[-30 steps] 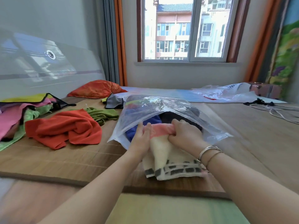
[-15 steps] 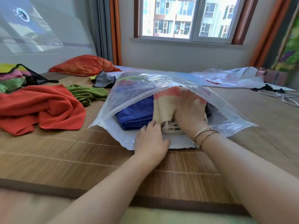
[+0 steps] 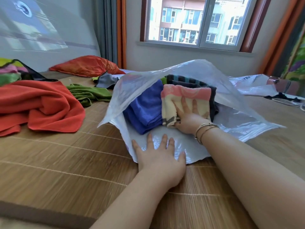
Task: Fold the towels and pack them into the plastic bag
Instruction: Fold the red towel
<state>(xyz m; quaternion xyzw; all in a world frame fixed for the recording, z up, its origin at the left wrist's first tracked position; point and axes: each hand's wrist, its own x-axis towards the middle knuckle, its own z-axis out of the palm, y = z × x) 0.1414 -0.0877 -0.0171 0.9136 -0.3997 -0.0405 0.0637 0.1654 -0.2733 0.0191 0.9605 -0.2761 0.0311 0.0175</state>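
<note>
A clear plastic bag (image 3: 189,75) lies open toward me on the bamboo mat. Inside it sit a folded blue towel (image 3: 145,106), a dark striped towel (image 3: 184,80) behind, and a folded cream and pink towel (image 3: 186,95) on the right. My right hand (image 3: 189,114) is inside the bag, fingers spread flat on the cream and pink towel. My left hand (image 3: 158,154) lies flat with spread fingers on the bag's lower flap, pressing it to the mat. Loose towels lie to the left: a large red towel (image 3: 38,106) and a green towel (image 3: 89,95).
A pile of pink, green and yellow cloths (image 3: 11,71) sits at the far left. An orange pillow (image 3: 85,66) and a grey cloth (image 3: 105,80) lie behind. Another plastic bag (image 3: 250,85) and cables (image 3: 287,100) lie at the right. The window wall stands beyond.
The cream and pink towel went from the bag's mouth to deep inside beside the blue towel. My right hand now lies flat on it; my left hand moved onto the bag's lower flap.
</note>
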